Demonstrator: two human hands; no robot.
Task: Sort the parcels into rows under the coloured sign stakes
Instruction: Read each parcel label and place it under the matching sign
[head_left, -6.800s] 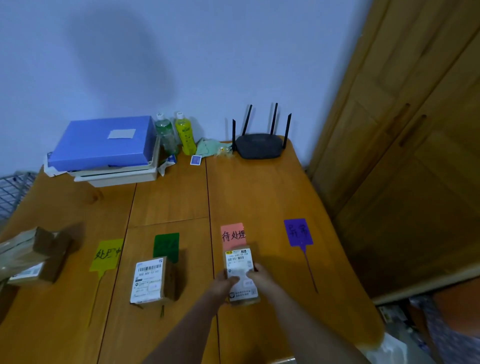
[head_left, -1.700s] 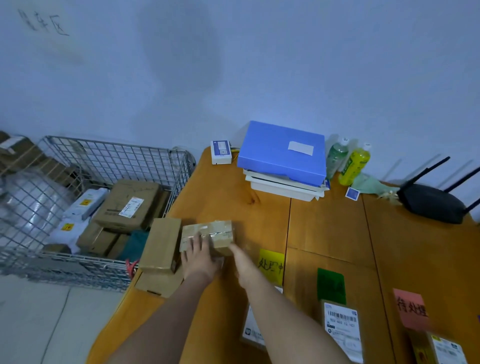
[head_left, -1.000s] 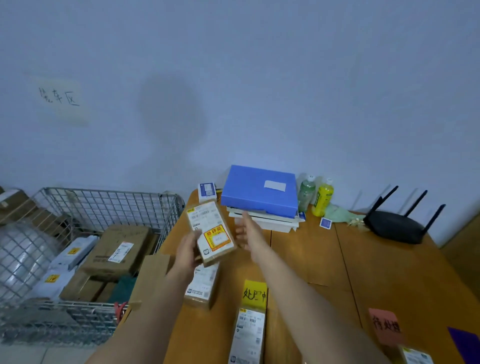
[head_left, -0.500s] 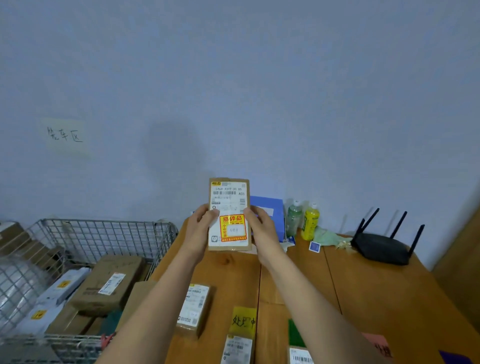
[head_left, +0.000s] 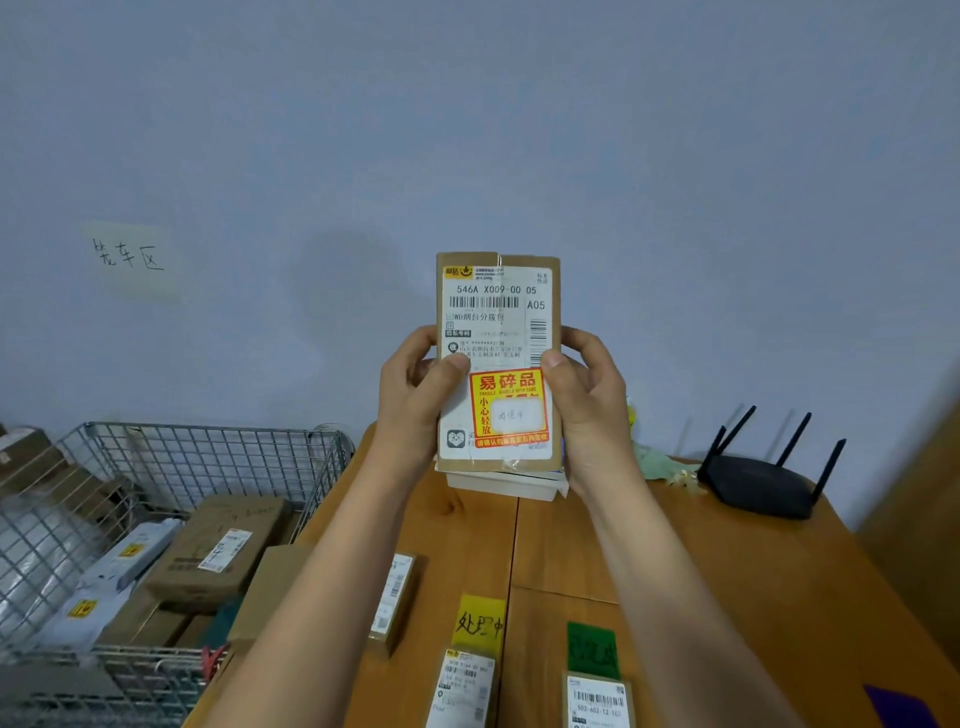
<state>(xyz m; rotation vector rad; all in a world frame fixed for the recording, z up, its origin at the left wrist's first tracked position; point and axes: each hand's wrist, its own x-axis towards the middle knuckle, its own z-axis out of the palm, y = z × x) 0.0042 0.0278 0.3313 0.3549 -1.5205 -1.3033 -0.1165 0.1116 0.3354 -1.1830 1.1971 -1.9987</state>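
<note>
I hold a brown cardboard parcel (head_left: 498, 322) upright in front of me, its white label and red-and-yellow fragile sticker facing me. My left hand (head_left: 413, 395) grips its left edge and my right hand (head_left: 587, 395) its right edge. Below on the wooden table (head_left: 727, 571) lies a yellow sign (head_left: 478, 621) with a parcel (head_left: 462, 686) under it. A green sign (head_left: 592, 649) has another parcel (head_left: 597, 701) under it. A purple sign (head_left: 898, 709) shows at the bottom right. Another parcel (head_left: 395, 597) lies left of the yellow sign.
A wire cage cart (head_left: 156, 467) left of the table holds several boxes and bags. A brown box (head_left: 270, 587) stands at the table's left edge. A black router (head_left: 753, 480) sits at the back right. Stacked trays (head_left: 504, 486) lie behind the held parcel.
I picked a parcel from the table's left side, turned it label-up and raised it to eye level with both hands. Since half a second ago it has come closer to me.
</note>
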